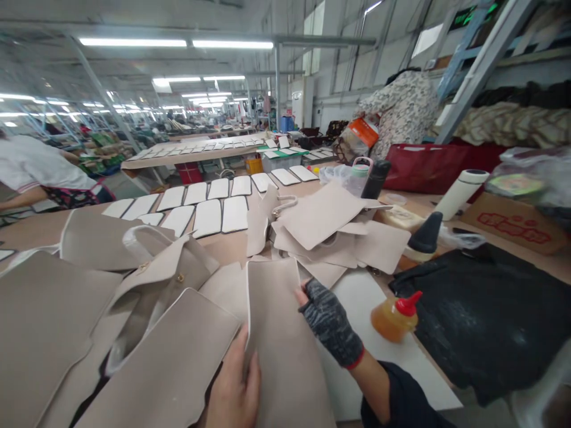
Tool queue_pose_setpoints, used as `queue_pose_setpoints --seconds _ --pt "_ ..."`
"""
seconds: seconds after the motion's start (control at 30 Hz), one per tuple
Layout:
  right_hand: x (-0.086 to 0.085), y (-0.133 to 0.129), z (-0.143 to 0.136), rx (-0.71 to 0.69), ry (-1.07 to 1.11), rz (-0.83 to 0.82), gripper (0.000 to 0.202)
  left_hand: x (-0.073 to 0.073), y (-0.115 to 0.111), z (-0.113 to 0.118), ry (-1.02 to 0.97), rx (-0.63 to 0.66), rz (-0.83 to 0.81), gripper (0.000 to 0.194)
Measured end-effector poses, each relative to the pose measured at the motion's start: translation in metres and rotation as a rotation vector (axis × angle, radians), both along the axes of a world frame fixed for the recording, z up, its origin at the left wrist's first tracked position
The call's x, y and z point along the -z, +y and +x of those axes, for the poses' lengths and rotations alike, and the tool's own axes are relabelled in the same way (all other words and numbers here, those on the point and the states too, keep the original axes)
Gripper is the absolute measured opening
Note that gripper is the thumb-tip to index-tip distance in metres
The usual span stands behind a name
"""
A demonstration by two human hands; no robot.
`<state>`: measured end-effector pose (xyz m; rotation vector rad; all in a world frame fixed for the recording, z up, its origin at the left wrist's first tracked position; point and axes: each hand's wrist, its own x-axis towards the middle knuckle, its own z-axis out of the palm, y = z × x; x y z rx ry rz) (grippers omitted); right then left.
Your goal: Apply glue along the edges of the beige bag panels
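Close by right hand [329, 321]: bottle [395, 318], amber contents [384, 324].

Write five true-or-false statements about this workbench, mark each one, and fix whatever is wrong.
1. The right hand wears a dark fingerless glove. True.
2. Both the right hand and the left hand are at the edges of a beige piece. True.
3. The left hand is gloved as well. False: it is bare.
4. The bottle on the white board has a blue nozzle. False: its nozzle is red.
5. The black material lies to the left of the bottle. False: it lies to the right.
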<state>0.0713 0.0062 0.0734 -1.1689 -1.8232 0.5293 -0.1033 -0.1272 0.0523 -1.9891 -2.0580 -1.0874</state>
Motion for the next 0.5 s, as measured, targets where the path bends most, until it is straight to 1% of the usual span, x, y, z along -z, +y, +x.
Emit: queue_pose_setpoints --seconds 0.07,0.17,0.3,0.4,0.5 --pt "0.0 0.001 -0.006 -0.004 -0.045 0.046 0.029 0.004 0.0 -0.002 0.015 0.032 0.01 0.045" --pt "0.0 0.009 -0.012 -0.035 -0.011 0.011 0.029 0.005 0.0 -0.005 -0.001 0.064 0.002 0.048" --pt "0.002 0.028 -0.02 0.014 -0.035 0.052 0.036 0.003 -0.001 -0.006 -0.035 0.063 -0.019 0.047" --pt "0.007 0.031 -0.025 -0.042 -0.043 0.053 0.039 0.001 0.001 -0.005 -0.079 -0.015 -0.019 0.042" --pt "0.016 0.014 -0.026 -0.074 -0.049 0.012 0.043 -0.002 0.009 -0.006 -0.117 -0.132 0.027 0.038"
